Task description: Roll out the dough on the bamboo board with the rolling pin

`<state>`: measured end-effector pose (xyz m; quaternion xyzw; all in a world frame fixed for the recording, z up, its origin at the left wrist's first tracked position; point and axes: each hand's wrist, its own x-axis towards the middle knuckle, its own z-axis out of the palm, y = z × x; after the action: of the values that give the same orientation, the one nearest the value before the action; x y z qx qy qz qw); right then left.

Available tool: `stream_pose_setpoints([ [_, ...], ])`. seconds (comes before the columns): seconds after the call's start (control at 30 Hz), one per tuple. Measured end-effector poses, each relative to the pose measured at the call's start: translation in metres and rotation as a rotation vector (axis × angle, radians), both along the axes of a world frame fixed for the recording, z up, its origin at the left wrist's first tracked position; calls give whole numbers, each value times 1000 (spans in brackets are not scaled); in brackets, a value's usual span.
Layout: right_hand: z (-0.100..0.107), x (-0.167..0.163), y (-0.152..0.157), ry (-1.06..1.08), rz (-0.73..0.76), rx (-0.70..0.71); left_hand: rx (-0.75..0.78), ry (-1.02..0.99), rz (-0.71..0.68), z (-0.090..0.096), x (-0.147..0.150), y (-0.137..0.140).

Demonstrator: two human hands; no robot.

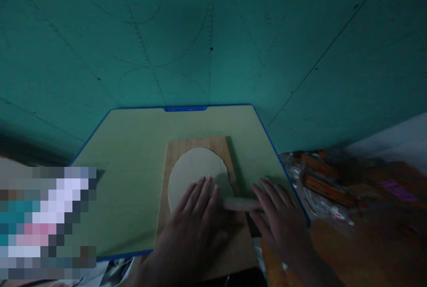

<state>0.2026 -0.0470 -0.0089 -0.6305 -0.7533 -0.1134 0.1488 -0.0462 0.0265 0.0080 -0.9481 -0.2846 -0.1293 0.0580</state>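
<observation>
Their left hand [190, 222] is lying over the dough [196, 167] on the board [175, 150], fingers kinda apart, while the right hand [282, 220] is resting on the pin [240, 204], fingers spread too.

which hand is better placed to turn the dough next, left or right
Probably the left hand: its outstretched fingers are over the dough, while the right hand is off to the dough's right, at the rolling pin.

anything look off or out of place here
Yes: the wooden board seems to stick out past the near edge of the table, so its near end looks unsupported. The dough lies flat; I see no spill.
</observation>
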Motion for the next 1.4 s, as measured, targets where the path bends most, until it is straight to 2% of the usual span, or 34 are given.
stream_pose_setpoints([
  [0.17, 17, 15, 109, 53, -126, -133, 0, 19, 207, 2, 43, 88],
  [0.23, 24, 17, 135, 56, -133, -207, -30, 29, 240, 3, 47, 103],
  [0.27, 25, 18, 140, 55, -120, -235, -43, 28, 225, 3, 46, 101],
  [0.3, 25, 18, 138, 55, -96, -248, -49, 26, 195, 3, 43, 94],
  [0.37, 19, 18, 115, 53, -32, -231, -21, 3, 124, 1, 34, 65],
  [0.5, 5, 15, 29, 55, 23, -118, 64, -21, 16, 1, 10, -2],
  [0.57, 3, 13, -5, 67, 33, -99, 57, -18, -39, 1, 1, -15],
  [0.6, 2, 13, -13, 74, 36, -104, 42, -16, -57, 1, -1, -13],
  [0.67, 1, 15, -9, 82, 34, -127, 0, -1, -69, 2, 3, 7],
  [0.77, -1, 30, 42, 71, -2, -157, -74, 58, -52, 8, 31, 63],
  [0.87, 3, 48, 103, 55, -55, -174, -173, 118, 92, 19, 69, 116],
  [0.93, 8, 54, 124, 43, -66, -189, -195, 128, 171, 23, 83, 131],
  [0.97, 9, 54, 124, 40, -55, -198, -197, 129, 191, 23, 84, 130],
  [1.03, 11, 48, 105, 51, 1, -227, -174, 102, 196, 18, 74, 110],
  [1.17, 13, 26, 21, 101, 89, -237, -8, -41, 78, 7, 26, 29],
  [1.23, 12, 16, -12, 93, 76, -215, -9, -19, 41, 4, 3, 2],
  [1.3, 7, 13, -24, 78, 73, -197, -23, 24, -2, 4, -6, -1],
  [1.4, 2, 29, -6, 80, 89, -150, -69, 96, 34, 13, 17, 23],
])
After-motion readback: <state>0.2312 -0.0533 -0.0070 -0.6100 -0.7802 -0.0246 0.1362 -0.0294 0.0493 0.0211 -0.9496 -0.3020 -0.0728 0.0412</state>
